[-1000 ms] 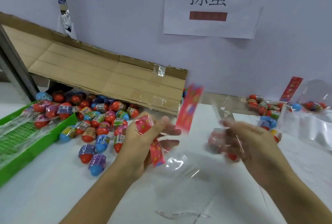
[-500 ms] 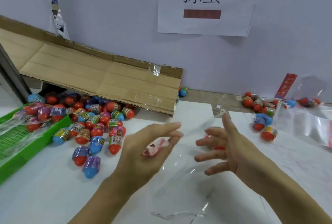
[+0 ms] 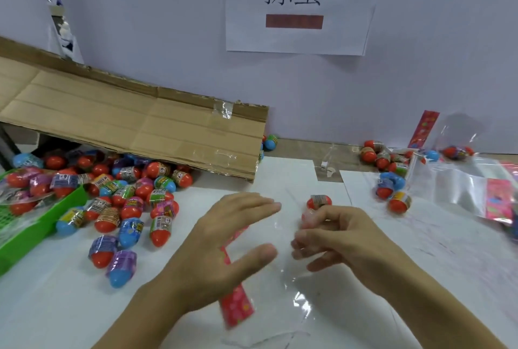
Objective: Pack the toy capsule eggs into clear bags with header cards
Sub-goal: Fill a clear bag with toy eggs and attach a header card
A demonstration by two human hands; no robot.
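A clear bag (image 3: 283, 278) lies flat on the white table (image 3: 56, 306) in the near middle, so transparent that only bright glints and a faint outline show it. Its red header card (image 3: 236, 308), printed with small coloured shapes, runs along the bag's left edge, tilted, with its near end plainly visible and its far part hidden under the left hand (image 3: 224, 245).

One capsule egg (image 3: 319, 202) — red with a printed band around it — lies on the table just beyond the right hand (image 3: 340, 239); whether it is inside the bag cannot be told.

A loose heap of eggs (image 3: 126, 200), red and blue with bright bands, spreads across the left of the table and runs under a flattened cardboard sheet (image 3: 134, 127) that leans over its far part. A green basket (image 3: 42, 225) at the far left edge holds more eggs. On the right, a smaller cluster of eggs (image 3: 392, 177) sits beside filled bags (image 3: 471, 191) with red cards. A paper sign (image 3: 297, 4) with two printed characters hangs on the wall.

The left hand hovers over the card, palm down, fingers straight and slightly spread, gripping nothing. The right hand sits over the bag's right side with fingers loosely curled; the blur hides whether they pinch the film.
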